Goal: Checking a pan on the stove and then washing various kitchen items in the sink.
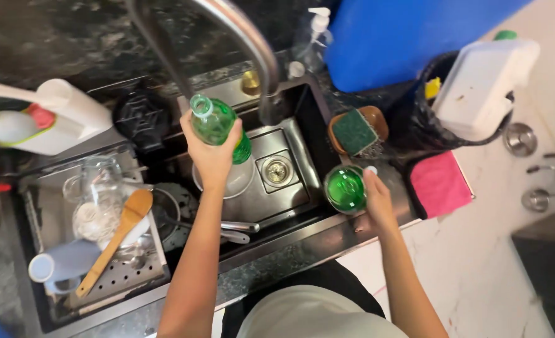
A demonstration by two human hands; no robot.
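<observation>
My left hand (211,154) grips a clear green glass bottle (215,120), held upright over the dark steel sink (290,206) just left of the curved tap (252,47). My right hand (375,199) holds a second green glass vessel (345,188) at the sink's right rim; I look down into its round mouth. A white bowl (243,181) sits in the basin under the left hand, beside the drain (277,169).
A drying rack (127,275) at left holds a glass jug, a wooden spatula (119,236) and a pale blue cup (61,263). A green sponge (354,133) in a brown holder, a pink cloth (439,183), a black bin (443,103) and a blue container (403,34) stand at right.
</observation>
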